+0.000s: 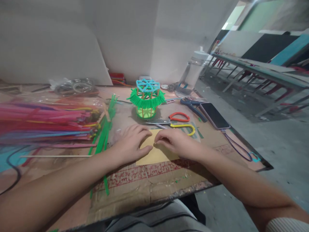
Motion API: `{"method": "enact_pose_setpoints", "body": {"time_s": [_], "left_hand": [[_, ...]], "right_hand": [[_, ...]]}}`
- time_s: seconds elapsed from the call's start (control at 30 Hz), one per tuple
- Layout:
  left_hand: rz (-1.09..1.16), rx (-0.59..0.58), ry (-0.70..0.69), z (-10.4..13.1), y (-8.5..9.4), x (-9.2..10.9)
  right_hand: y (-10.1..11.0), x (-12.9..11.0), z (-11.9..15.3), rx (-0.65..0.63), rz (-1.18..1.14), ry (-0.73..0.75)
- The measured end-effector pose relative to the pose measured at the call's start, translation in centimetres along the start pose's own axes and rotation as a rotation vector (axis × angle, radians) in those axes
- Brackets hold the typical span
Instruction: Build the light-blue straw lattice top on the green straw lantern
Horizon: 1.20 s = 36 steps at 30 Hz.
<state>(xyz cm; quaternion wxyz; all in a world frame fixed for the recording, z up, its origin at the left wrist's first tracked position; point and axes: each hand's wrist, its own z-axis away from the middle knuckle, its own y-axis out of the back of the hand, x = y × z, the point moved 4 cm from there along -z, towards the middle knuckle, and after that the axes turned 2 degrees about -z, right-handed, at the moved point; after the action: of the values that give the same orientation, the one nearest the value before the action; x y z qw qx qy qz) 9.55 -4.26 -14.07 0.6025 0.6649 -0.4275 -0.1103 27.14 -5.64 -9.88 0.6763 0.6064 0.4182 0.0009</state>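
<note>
A sheet of yellow paper (147, 158) lies flat on the cardboard before me. My left hand (132, 141) rests across its left side, fingers stretched out and thumb pointing right. Over the right half of the paper, my right hand (177, 141) is closed in a pinch; whatever its fingertips hold is too small to make out. Just beyond the paper are scissors (169, 122) with one red and one yellow handle loop, pointing left. Behind them stands a small round model (146, 100) with a light blue frame on top, a green fringe and thin wooden posts.
Bundled coloured pipe cleaners (48, 124) lie left, beside green strips (102, 138) and a thin stick (58, 156). Pliers (195, 108), a phone (214, 116) with a strap and a clear bottle (193, 72) are at right. The cardboard (125, 196) reaches the table's front edge.
</note>
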Motion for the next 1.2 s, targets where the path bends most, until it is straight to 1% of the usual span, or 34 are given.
{"method": "enact_pose_setpoints", "body": {"time_s": [0.07, 0.13, 0.23, 0.33, 0.4, 0.47, 0.5, 0.6, 0.7, 0.73, 0.87, 0.97, 1.1, 1.2], "left_hand": [[-0.006, -0.009, -0.001, 0.0, 0.0, 0.0], [-0.013, -0.011, -0.01, 0.1, 0.0, 0.0], [-0.027, -0.012, -0.029, 0.1, -0.1, 0.0], [-0.043, -0.026, -0.029, 0.2, -0.1, 0.1], [-0.041, -0.028, -0.028, 0.2, -0.2, 0.1], [-0.03, -0.026, -0.036, 0.1, -0.2, 0.1], [-0.027, -0.026, -0.036, 0.1, -0.3, 0.1], [-0.03, -0.029, -0.02, 0.2, -0.4, -0.1], [-0.021, -0.019, -0.022, 0.3, -0.5, 0.0], [-0.019, -0.019, -0.022, 0.3, -0.5, 0.0], [-0.024, -0.028, 0.008, 0.2, -0.4, 0.1], [-0.008, -0.031, 0.022, 0.2, -0.4, 0.1], [-0.002, -0.015, 0.017, 0.2, -0.3, 0.2], [0.003, 0.003, 0.013, 0.1, -0.2, 0.3]], "right_hand": [[-0.5, -0.3, 0.2, -0.028, 0.05, 0.024], [-0.9, -0.9, 0.4, -0.037, 0.112, 0.096], [-1.5, -1.7, 0.5, -0.103, 0.229, 0.201], [-1.8, -1.4, 0.0, -0.108, 0.38, 0.159], [-1.9, -1.2, -0.2, -0.102, 0.373, 0.161], [-2.0, -1.2, -0.2, -0.12, 0.306, 0.207], [-1.9, -1.2, -0.2, -0.121, 0.301, 0.209], [-1.7, -1.3, -0.1, -0.104, 0.387, 0.144], [-2.0, -1.7, 0.0, -0.153, 0.335, 0.193], [-2.1, -1.6, -0.1, -0.153, 0.327, 0.184], [-1.3, -0.2, -0.4, -0.08, 0.406, 0.011], [-0.3, 0.6, 0.0, -0.036, 0.372, 0.015], [1.3, 1.9, 0.5, 0.064, 0.284, 0.027], [2.1, 2.5, 0.3, 0.136, 0.189, -0.028]]}}
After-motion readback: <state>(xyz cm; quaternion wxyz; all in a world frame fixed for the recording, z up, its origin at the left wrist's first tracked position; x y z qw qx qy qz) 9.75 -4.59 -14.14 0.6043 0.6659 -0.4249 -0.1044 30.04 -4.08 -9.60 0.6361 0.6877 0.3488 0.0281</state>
